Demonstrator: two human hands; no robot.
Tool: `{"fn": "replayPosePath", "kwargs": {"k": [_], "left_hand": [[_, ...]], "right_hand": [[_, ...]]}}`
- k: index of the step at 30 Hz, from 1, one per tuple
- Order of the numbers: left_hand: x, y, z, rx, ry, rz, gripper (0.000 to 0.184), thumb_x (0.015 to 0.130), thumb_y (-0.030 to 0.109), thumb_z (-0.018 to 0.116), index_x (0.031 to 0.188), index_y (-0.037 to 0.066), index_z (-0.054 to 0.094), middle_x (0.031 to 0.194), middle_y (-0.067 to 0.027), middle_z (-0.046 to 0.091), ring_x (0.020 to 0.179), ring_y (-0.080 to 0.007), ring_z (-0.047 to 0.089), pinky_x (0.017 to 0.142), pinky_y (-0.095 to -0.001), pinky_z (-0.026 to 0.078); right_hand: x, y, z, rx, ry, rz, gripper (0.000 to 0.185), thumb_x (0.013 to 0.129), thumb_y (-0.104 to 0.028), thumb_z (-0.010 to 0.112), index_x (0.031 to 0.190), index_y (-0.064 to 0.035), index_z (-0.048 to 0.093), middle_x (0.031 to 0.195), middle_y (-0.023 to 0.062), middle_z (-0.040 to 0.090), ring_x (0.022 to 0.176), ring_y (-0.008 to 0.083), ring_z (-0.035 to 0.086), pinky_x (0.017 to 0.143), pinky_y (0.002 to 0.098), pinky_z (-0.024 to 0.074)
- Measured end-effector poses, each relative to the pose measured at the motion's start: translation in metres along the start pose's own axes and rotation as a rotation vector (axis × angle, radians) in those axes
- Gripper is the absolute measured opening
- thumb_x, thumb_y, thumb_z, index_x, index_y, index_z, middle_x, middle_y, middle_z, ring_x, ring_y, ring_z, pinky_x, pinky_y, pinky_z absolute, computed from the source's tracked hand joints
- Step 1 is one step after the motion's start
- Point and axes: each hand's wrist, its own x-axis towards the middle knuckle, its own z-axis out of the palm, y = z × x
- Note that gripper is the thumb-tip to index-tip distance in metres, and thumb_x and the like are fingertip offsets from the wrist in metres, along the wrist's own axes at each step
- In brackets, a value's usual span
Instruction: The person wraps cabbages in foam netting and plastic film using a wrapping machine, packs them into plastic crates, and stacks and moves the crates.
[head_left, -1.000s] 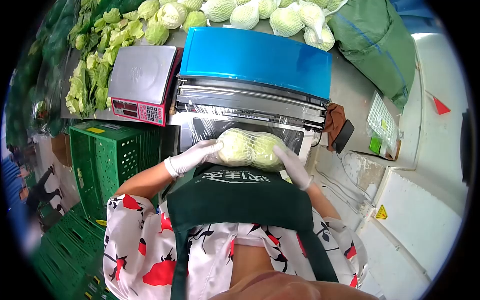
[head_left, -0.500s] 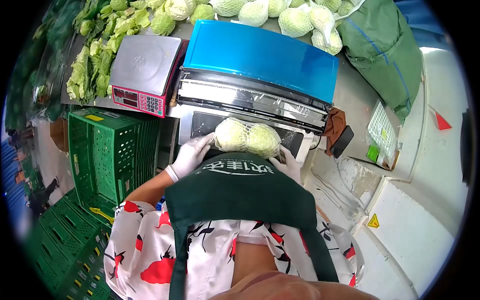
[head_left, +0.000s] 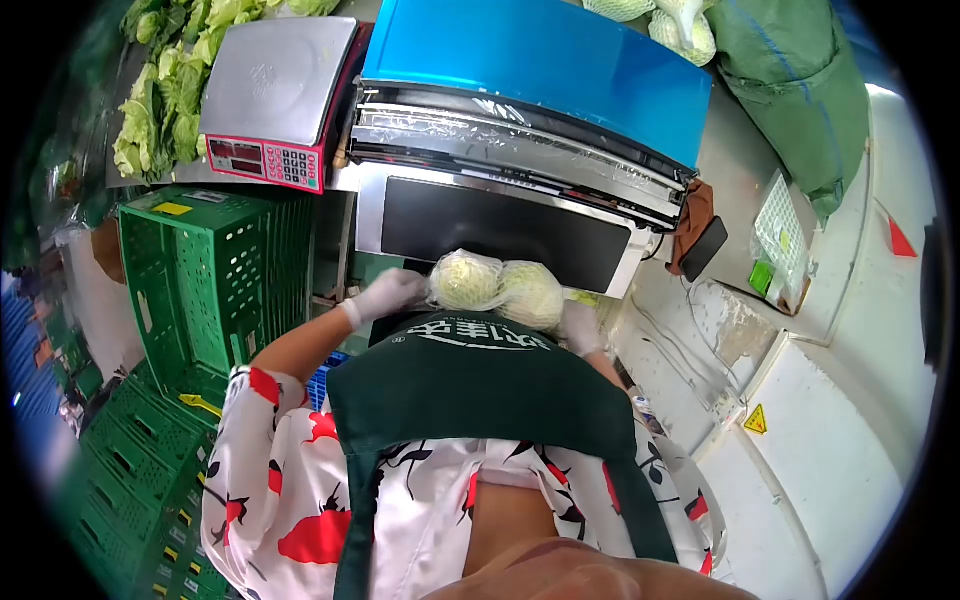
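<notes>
Two pale green cabbages in white foam netting sit side by side in clear film, close against my dark green apron. My left hand, in a thin white glove, has its fingers closed at the left end of this pack. At its right end my gloved right hand grips the pack, with some fingers hidden behind it. The pack is just in front of the wrapping machine's dark plate, overlapping its near edge. Behind the plate rises the machine's blue cover.
A red-edged scale stands left of the machine, beside loose cabbage leaves. Green crates are stacked on the left. A green sack and more netted cabbages lie at the back right. A phone-like black object hangs beside the machine.
The pack of cabbages has come off the dark plate towards my body, held between both hands. The plate now shows bare. The view has shifted slightly.
</notes>
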Motion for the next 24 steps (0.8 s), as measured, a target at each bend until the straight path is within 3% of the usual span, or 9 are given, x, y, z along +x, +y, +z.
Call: {"fn": "replayPosePath", "kwargs": {"k": [1,3,8,11,15,19,21,22,24], "left_hand": [[0.008,0.007,0.015,-0.058,-0.095,-0.117,0.027,0.095,0.021,0.06,0.107,-0.001,0.07,0.096,-0.017,0.073,0.086,-0.0224,0.07,0.083,-0.035,0.053],[0.025,0.001,0.034,-0.028,-0.107,0.35,0.025,0.092,0.018,0.062,0.108,0.001,0.071,0.1,-0.0179,0.073,0.088,-0.024,0.071,0.082,-0.0346,0.054],[-0.003,0.139,-0.01,-0.287,0.076,0.564,0.02,0.092,0.014,0.061,0.102,0.0,0.071,0.098,-0.014,0.074,0.088,-0.0185,0.071,0.083,-0.0308,0.054],[-0.013,0.215,-0.035,-0.516,-0.217,0.742,0.025,0.096,0.014,0.056,0.114,0.001,0.069,0.099,-0.0101,0.073,0.097,-0.0164,0.068,0.088,-0.0304,0.052],[-0.044,0.26,-0.02,-0.849,-0.248,0.864,0.035,0.093,0.02,0.061,0.12,-0.001,0.064,0.114,-0.0083,0.065,0.107,-0.0152,0.058,0.092,-0.0322,0.047],[-0.048,0.202,-0.026,-0.769,-0.21,0.85,0.039,0.105,0.027,0.046,0.121,-0.004,0.062,0.117,-0.0139,0.064,0.109,-0.0237,0.06,0.101,-0.0346,0.044],[-0.051,0.194,-0.033,-1.281,-0.451,0.515,0.044,0.107,0.031,0.039,0.123,-0.004,0.06,0.12,-0.0156,0.063,0.111,-0.0262,0.061,0.103,-0.0358,0.044],[-0.054,0.186,-0.034,-1.398,-0.35,0.427,0.054,0.107,0.04,0.036,0.127,-0.006,0.056,0.124,-0.0181,0.062,0.116,-0.0262,0.06,0.104,-0.0371,0.044],[-0.059,0.177,-0.052,-1.568,-0.352,0.613,0.071,0.103,0.055,0.034,0.14,-0.005,0.044,0.131,-0.0214,0.058,0.123,-0.0312,0.056,0.11,-0.043,0.04]], "right_hand": [[0.01,0.003,0.019,-0.031,-0.04,-0.022,0.04,0.095,-0.04,0.06,0.099,-0.0012,0.069,0.075,0.0044,0.063,0.063,0.0141,0.056,0.058,0.0301,0.0436],[0.03,-0.003,0.048,0.089,-0.164,-0.072,0.04,0.096,-0.039,0.058,0.101,-0.0011,0.068,0.079,0.0055,0.063,0.067,0.0152,0.057,0.061,0.0311,0.044],[0.007,-0.038,0.053,0.798,-0.526,-0.081,0.041,0.098,-0.039,0.054,0.107,-0.0006,0.066,0.089,0.0082,0.064,0.077,0.018,0.058,0.071,0.0336,0.0449],[-0.034,-0.074,0.036,0.847,-0.51,-0.17,0.043,0.099,-0.039,0.051,0.111,-0.0003,0.064,0.095,0.0098,0.064,0.084,0.0197,0.059,0.076,0.0351,0.0455],[-0.09,-0.123,0.023,0.851,-0.41,-0.302,0.044,0.1,-0.039,0.048,0.116,0.0,0.062,0.103,0.0119,0.064,0.092,0.0219,0.06,0.084,0.0372,0.0462],[-0.126,-0.167,0.042,0.847,-0.348,-0.364,0.046,0.102,-0.039,0.044,0.121,0.0004,0.06,0.11,0.014,0.064,0.1,0.0241,0.061,0.091,0.0392,0.0469],[-0.133,-0.183,0.062,0.836,-0.385,-0.363,0.047,0.103,-0.039,0.043,0.123,0.0006,0.059,0.114,0.0151,0.064,0.104,0.0252,0.062,0.095,0.0402,0.0473],[-0.132,-0.191,0.075,0.823,-0.447,-0.372,0.048,0.103,-0.039,0.042,0.124,0.0007,0.058,0.116,0.0156,0.064,0.107,0.0258,0.062,0.096,0.0407,0.0475],[-0.122,-0.205,0.1,0.76,-0.667,-0.432,0.052,0.104,-0.042,0.037,0.131,-0.0005,0.053,0.125,0.0155,0.06,0.114,0.0266,0.059,0.103,0.0423,0.0435]]}}
